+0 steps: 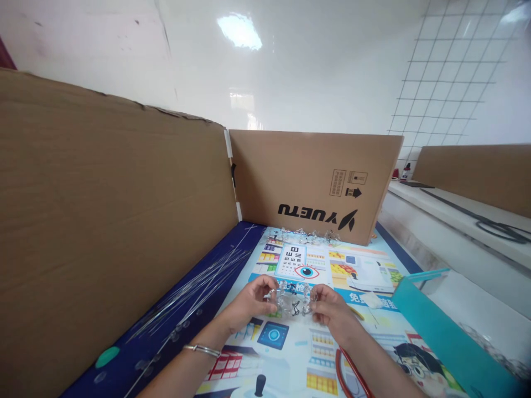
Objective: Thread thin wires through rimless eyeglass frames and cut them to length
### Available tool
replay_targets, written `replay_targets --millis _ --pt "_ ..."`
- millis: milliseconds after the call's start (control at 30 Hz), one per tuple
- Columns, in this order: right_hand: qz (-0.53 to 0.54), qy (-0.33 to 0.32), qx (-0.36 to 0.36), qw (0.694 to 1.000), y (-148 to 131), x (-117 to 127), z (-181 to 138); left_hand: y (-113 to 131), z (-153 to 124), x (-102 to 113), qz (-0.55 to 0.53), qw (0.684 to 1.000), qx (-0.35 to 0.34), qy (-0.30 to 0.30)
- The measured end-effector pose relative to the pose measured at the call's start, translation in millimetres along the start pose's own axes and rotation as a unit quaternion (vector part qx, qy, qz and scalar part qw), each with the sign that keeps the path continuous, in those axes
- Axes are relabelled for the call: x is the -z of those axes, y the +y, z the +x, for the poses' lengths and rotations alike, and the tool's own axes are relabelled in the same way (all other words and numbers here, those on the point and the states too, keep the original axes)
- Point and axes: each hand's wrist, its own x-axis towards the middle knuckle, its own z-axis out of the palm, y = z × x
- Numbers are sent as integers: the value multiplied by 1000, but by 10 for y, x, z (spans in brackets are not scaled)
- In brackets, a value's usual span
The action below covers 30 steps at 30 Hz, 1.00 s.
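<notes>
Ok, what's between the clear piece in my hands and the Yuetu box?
Head view: beyond the clear piece, printed mat with an eye chart picture, then small clear pieces at the foot of the box.

Head view, worn items logged. The left hand [252,303] is bare. On its wrist: 1 thin bangle [202,349], silver-coloured metal, a narrow round band with a bright glint along the upper edge. The right hand [332,310] is bare, as is its wrist. The 2 forearms [178,371] are uncovered to the frame edge. Rings: too small to tell.
</notes>
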Motion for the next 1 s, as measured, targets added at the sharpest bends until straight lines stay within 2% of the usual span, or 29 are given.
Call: replay_targets --millis 167,333,500,600,633,733,833,900,1000 --pt "-31 3 21 999 35 -7 1 -35 1 50 39 999 11 -20" --pt "-53 -4 37 998 95 0 37 -41 -12 97 126 990 42 -41" --pt "-60 -10 37 997 131 -4 52 143 -53 123 228 969 65 -62" --pt "-61 -20 38 997 133 -6 43 279 -75 45 289 955 48 -53" --pt "-61 -24 39 997 133 -8 39 311 -79 -9 326 944 35 -47" --pt "-62 -35 47 996 139 -16 26 347 -72 -239 514 856 -12 -53" --pt "-68 -37 53 996 141 -38 8 311 -20 -480 614 785 -34 -69" --pt "-76 -32 54 995 129 -59 -6 278 39 -587 652 756 -36 -49" --pt "-87 -21 54 995 98 -87 -26 244 146 -648 672 739 -33 -27"
